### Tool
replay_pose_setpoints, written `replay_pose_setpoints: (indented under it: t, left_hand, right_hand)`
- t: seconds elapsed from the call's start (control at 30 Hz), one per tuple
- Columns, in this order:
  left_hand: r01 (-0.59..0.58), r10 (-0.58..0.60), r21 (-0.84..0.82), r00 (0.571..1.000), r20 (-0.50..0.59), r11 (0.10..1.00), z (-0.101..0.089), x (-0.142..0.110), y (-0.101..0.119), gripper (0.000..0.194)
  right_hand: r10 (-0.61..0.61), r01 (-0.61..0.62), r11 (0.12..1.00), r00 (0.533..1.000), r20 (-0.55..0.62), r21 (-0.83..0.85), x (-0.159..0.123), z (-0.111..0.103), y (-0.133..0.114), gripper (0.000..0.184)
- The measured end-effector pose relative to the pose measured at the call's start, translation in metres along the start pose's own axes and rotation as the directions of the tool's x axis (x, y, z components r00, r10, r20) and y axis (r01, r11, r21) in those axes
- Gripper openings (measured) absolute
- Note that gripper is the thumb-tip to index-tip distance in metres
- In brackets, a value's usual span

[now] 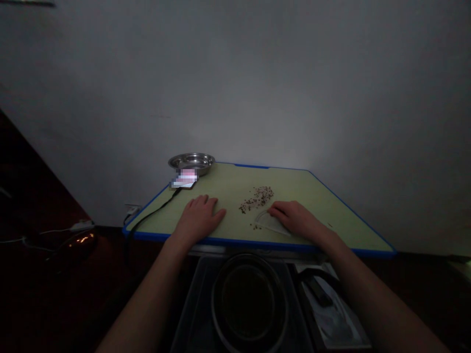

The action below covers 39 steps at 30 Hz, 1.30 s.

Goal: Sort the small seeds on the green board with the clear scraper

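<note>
My left hand (pixel 199 218) lies flat on the pale green tabletop with its fingers apart and nothing in it. Between my two hands, small dark reddish-brown beans or seeds (pixel 262 196) are spread in a loose patch, with a few strays (pixel 255 226) nearer the front edge. My right hand (pixel 292 215) grips a clear protractor (pixel 270 223) by its curved side, pinched between thumb and fingers. The protractor rests low over the table, its straight edge facing the front, just beside the stray beans. Part of it is hidden under my right hand.
A steel bowl (pixel 191 162) stands at the table's back left corner, with a lit phone (pixel 187 181) and a dark cable (pixel 152 212) before it. The blue-edged table (pixel 312 186) meets a grey wall. Below its front edge sits a round dark-centred pan or lid (pixel 250 304).
</note>
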<state>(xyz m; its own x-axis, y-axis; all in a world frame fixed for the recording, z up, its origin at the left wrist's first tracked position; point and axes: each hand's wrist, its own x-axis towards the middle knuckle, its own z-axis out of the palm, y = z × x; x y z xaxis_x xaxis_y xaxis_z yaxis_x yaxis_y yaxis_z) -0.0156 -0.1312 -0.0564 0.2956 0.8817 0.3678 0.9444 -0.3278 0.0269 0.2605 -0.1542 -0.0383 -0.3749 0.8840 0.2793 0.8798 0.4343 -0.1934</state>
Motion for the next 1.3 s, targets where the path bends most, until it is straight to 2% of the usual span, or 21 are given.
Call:
replay_pose_setpoints:
  t: [0.2, 0.43, 0.87, 1.13, 1.3]
  left_hand:
    - [0.004, -0.004, -0.011, 1.0, 0.004, 1.0, -0.001, 0.0, 0.001, 0.049]
    - [0.003, -0.003, -0.012, 1.0, 0.006, 1.0, -0.001, 0.0, 0.001, 0.048]
    - [0.012, -0.013, 0.008, 1.0, 0.019, 1.0, 0.0, 0.0, 0.001, 0.048]
    - [0.009, -0.009, 0.004, 1.0, 0.011, 1.0, -0.001, -0.001, 0.002, 0.049]
    - [0.017, -0.017, -0.003, 1.0, 0.013, 1.0, -0.001, -0.001, 0.002, 0.049]
  right_hand:
    - [0.056, -0.056, 0.998, 0.998, -0.024, 0.039, -0.007, -0.006, 0.008, 0.03]
    - [0.011, -0.013, 0.988, 1.0, 0.011, 0.155, -0.021, -0.007, -0.003, 0.031]
    - [-0.023, 0.02, 0.992, 1.0, 0.021, 0.127, -0.015, -0.002, -0.015, 0.03]
    - [0.028, -0.022, 0.991, 0.999, -0.042, 0.131, -0.016, -0.009, -0.001, 0.03]
    - [0.009, -0.008, 0.996, 1.0, -0.007, 0.094, -0.018, -0.005, -0.001, 0.03]
